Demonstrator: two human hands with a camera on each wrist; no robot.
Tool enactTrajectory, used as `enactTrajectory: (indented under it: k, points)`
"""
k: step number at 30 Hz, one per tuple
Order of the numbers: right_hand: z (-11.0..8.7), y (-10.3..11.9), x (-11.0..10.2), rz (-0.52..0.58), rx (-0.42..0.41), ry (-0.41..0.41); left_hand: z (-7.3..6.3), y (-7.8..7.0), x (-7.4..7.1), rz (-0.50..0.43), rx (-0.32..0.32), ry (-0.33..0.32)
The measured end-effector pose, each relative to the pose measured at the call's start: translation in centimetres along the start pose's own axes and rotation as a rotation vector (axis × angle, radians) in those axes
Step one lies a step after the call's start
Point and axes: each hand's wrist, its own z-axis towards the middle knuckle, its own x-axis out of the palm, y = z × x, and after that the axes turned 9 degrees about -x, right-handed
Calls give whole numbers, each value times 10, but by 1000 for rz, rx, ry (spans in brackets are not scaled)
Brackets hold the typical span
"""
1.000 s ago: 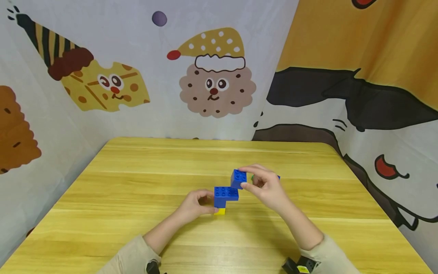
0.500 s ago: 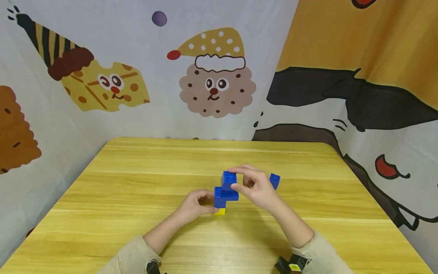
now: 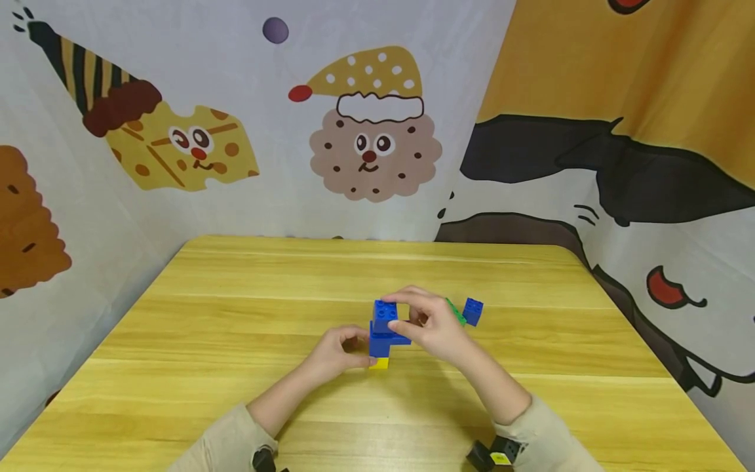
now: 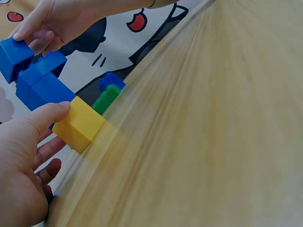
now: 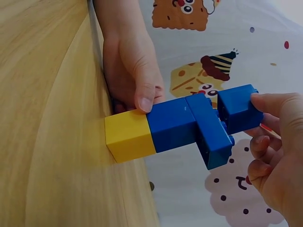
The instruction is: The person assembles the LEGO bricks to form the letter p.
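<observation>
A stack of toy building bricks stands on the table: a yellow brick point(image 5: 130, 135) at the bottom, a square blue brick point(image 5: 171, 124) on it, and a longer blue brick point(image 3: 401, 340) across the top, overhanging to the right. My left hand point(image 3: 334, 355) holds the stack low down, thumb near the seam of yellow and blue, fingers on the far side. Between thumb and fingertips, my right hand point(image 3: 438, 328) pinches another square blue brick point(image 5: 238, 109). It hovers just over the long brick's left end, slightly tilted, and a narrow gap shows above the studs.
Behind the right hand lie a green brick point(image 4: 106, 98) and a loose blue brick point(image 3: 473, 311) on the wooden table point(image 3: 236, 295). A curtain point(image 3: 224, 216) printed with cartoon figures hangs behind the table.
My right hand has carried the pinched blue brick left and slightly down, from the long brick's right end to over its left end. The left hand and the stack have kept still.
</observation>
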Motion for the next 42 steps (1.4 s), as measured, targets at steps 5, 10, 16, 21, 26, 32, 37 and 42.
enactTrajectory:
  k: [5, 10, 16, 21, 26, 32, 37, 42]
  points:
    - [0, -2, 2, -4, 27, 24, -1, -1, 0, 7, -6, 7]
    - [1, -4, 3, -7, 29, 37, -1, -1, -1, 4, -1, 7]
    - [1, -4, 3, -1, 37, 45, -1, -1, -1, 11, -2, 4]
    - [-6, -31, 7, 4, 47, 54, -1, -2, 0, 5, -3, 5]
    - [-10, -44, 9, 14, 13, 64, -1, -2, -1, 5, -8, 7]
    - [-8, -44, 8, 6, 2, 87, -1, -1, -1, 15, -12, 7]
    - [-8, -44, 8, 20, 28, 97, -1, -2, -1, 19, -17, 6]
    - [-10, -45, 8, 16, 43, 91, -1, -3, 0, 15, -17, 9]
